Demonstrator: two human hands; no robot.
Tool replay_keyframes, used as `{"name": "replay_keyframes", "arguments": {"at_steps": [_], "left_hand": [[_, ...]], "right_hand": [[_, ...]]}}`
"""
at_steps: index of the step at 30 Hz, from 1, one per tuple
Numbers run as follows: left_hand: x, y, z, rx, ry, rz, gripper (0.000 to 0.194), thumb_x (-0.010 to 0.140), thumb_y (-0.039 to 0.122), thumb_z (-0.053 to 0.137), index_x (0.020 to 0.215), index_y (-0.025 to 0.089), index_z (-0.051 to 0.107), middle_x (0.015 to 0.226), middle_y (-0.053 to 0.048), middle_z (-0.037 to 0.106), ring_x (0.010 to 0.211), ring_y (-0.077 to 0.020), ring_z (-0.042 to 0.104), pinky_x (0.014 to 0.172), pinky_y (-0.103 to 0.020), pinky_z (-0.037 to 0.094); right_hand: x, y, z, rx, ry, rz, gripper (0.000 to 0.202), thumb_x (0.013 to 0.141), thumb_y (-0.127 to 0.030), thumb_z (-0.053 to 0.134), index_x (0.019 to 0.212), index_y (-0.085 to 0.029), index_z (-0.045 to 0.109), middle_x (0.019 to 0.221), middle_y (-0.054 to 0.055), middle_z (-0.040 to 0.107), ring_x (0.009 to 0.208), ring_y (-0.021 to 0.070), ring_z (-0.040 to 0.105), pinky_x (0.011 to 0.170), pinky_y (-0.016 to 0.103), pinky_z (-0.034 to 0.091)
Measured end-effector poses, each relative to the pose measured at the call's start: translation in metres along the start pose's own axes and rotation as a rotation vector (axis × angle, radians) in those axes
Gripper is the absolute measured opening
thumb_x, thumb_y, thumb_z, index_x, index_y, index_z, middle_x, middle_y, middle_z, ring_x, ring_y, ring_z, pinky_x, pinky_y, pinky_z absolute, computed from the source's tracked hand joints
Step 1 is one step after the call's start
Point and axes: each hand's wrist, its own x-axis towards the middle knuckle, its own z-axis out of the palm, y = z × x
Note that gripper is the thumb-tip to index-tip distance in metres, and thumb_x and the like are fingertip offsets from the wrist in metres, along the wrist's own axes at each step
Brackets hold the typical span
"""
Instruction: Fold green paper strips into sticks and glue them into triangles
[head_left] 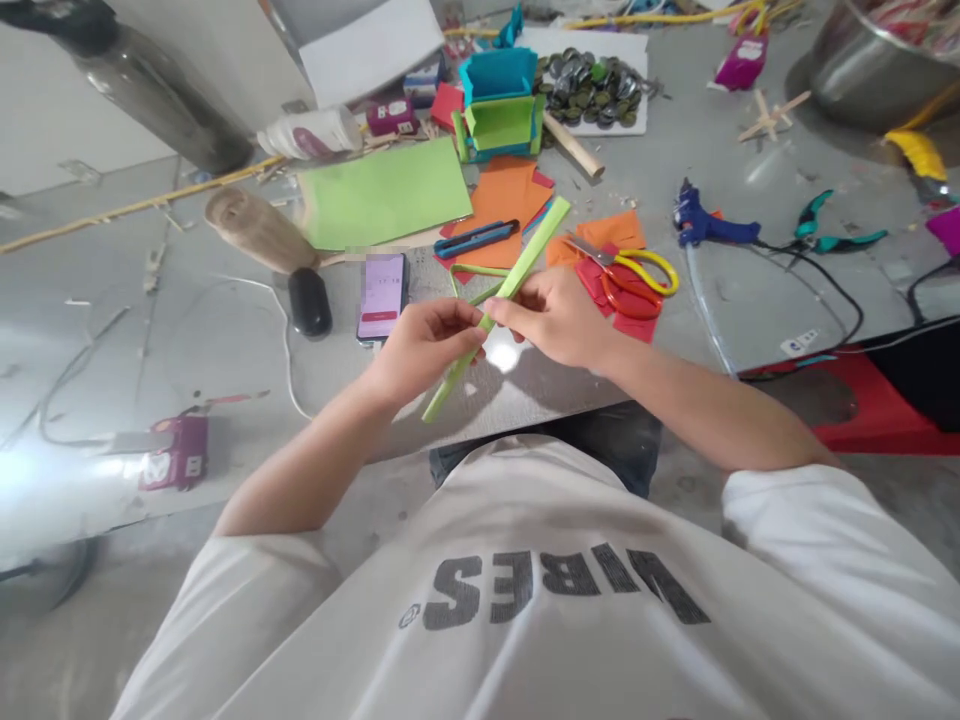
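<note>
Both hands meet over the table's front edge on a long, narrow green paper strip [541,232], which slants from lower left to upper right. My left hand [431,340] pinches its lower middle between thumb and fingers. Just above, my right hand [551,312] grips the strip with the thumb on top. A thin folded green piece [476,270] sticks out behind the strip; whether it is joined to it I cannot tell. Right of my right hand lie scissors [630,275] with yellow and red handles, on orange and red paper pieces [611,230].
A blue cutter [480,238] lies on orange paper beside a green sheet [390,190]. The phone [382,295] is left of my hands. Farther back stand folded blue and green paper boxes [501,120] and a pile of bottle caps [592,90]. A blue glue gun [712,222] and pliers [832,230] lie right.
</note>
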Motion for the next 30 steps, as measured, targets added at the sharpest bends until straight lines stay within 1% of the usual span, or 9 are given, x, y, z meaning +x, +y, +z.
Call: {"name": "replay_keyframes", "arguments": {"at_steps": [4, 8, 15, 18, 20, 23, 25, 27, 30], "left_hand": [[0.015, -0.013, -0.015, -0.058, 0.042, -0.029, 0.024, 0.075, 0.042, 0.092, 0.083, 0.023, 0.078, 0.071, 0.000, 0.074, 0.067, -0.0174, 0.072, 0.066, -0.029, 0.062], [0.016, -0.026, -0.019, -0.090, 0.074, -0.093, 0.024, 0.075, 0.044, 0.087, 0.077, 0.024, 0.073, 0.067, 0.001, 0.072, 0.063, -0.0146, 0.065, 0.063, -0.027, 0.056], [0.011, -0.031, -0.014, -0.092, 0.021, -0.204, 0.027, 0.074, 0.046, 0.085, 0.072, 0.023, 0.072, 0.067, 0.000, 0.069, 0.063, -0.0143, 0.060, 0.063, -0.027, 0.051], [0.010, -0.029, -0.018, -0.096, -0.035, -0.222, 0.028, 0.074, 0.046, 0.087, 0.070, 0.022, 0.073, 0.066, 0.000, 0.068, 0.060, -0.0130, 0.056, 0.060, -0.027, 0.046], [0.010, -0.029, -0.023, -0.110, 0.014, -0.223, 0.027, 0.073, 0.045, 0.087, 0.071, 0.023, 0.073, 0.065, 0.000, 0.069, 0.059, -0.0128, 0.055, 0.059, -0.027, 0.044], [0.011, -0.030, -0.032, -0.221, 0.203, -0.213, 0.024, 0.069, 0.042, 0.086, 0.070, 0.025, 0.069, 0.062, 0.000, 0.069, 0.057, -0.0139, 0.056, 0.057, -0.027, 0.044], [0.013, -0.031, -0.038, -0.319, 0.289, -0.221, 0.024, 0.066, 0.039, 0.084, 0.068, 0.027, 0.063, 0.057, 0.003, 0.059, 0.056, -0.0151, 0.055, 0.056, -0.028, 0.045], [0.016, -0.031, -0.044, -0.392, 0.318, -0.252, 0.025, 0.065, 0.038, 0.084, 0.069, 0.028, 0.061, 0.056, 0.003, 0.056, 0.056, -0.0162, 0.058, 0.055, -0.029, 0.048], [0.018, -0.031, -0.048, -0.463, 0.311, -0.316, 0.027, 0.062, 0.038, 0.085, 0.072, 0.028, 0.062, 0.063, 0.002, 0.062, 0.057, -0.0145, 0.058, 0.054, -0.028, 0.048]], "right_hand": [[0.038, 0.007, 0.000, -0.085, -0.089, -0.065, 0.071, 0.103, -0.079, 0.090, 0.066, -0.026, 0.061, 0.063, -0.001, 0.060, 0.062, 0.0144, 0.049, 0.059, 0.035, 0.034], [0.057, 0.020, -0.001, -0.035, -0.125, -0.048, 0.066, 0.102, -0.080, 0.089, 0.073, -0.027, 0.062, 0.066, -0.002, 0.057, 0.064, 0.0144, 0.046, 0.060, 0.035, 0.035], [0.039, 0.029, 0.002, 0.067, -0.235, 0.100, 0.068, 0.099, -0.084, 0.089, 0.072, -0.027, 0.065, 0.065, -0.003, 0.059, 0.060, 0.0142, 0.048, 0.056, 0.033, 0.036], [0.028, 0.031, -0.005, 0.009, -0.251, 0.159, 0.071, 0.101, -0.089, 0.085, 0.074, -0.027, 0.064, 0.065, -0.002, 0.059, 0.061, 0.0157, 0.049, 0.056, 0.033, 0.037], [0.026, 0.035, -0.014, -0.119, -0.254, 0.116, 0.066, 0.105, -0.088, 0.082, 0.083, -0.026, 0.071, 0.074, 0.000, 0.065, 0.065, 0.0163, 0.052, 0.060, 0.034, 0.042], [0.032, 0.042, -0.030, -0.556, -0.182, -0.063, 0.040, 0.116, -0.063, 0.077, 0.114, -0.024, 0.085, 0.113, 0.008, 0.080, 0.084, 0.0205, 0.066, 0.076, 0.038, 0.051], [0.041, 0.047, -0.037, -0.868, -0.196, -0.140, 0.024, 0.117, -0.039, 0.074, 0.132, -0.026, 0.087, 0.140, 0.013, 0.078, 0.108, 0.0278, 0.073, 0.090, 0.043, 0.055], [0.049, 0.051, -0.038, -1.054, -0.254, -0.153, 0.029, 0.114, -0.023, 0.069, 0.136, -0.028, 0.088, 0.150, 0.015, 0.075, 0.124, 0.0340, 0.070, 0.100, 0.049, 0.054], [0.057, 0.054, -0.034, -1.151, -0.294, -0.132, 0.035, 0.113, -0.012, 0.059, 0.123, -0.026, 0.089, 0.146, 0.016, 0.076, 0.127, 0.0361, 0.066, 0.104, 0.053, 0.050]]}}
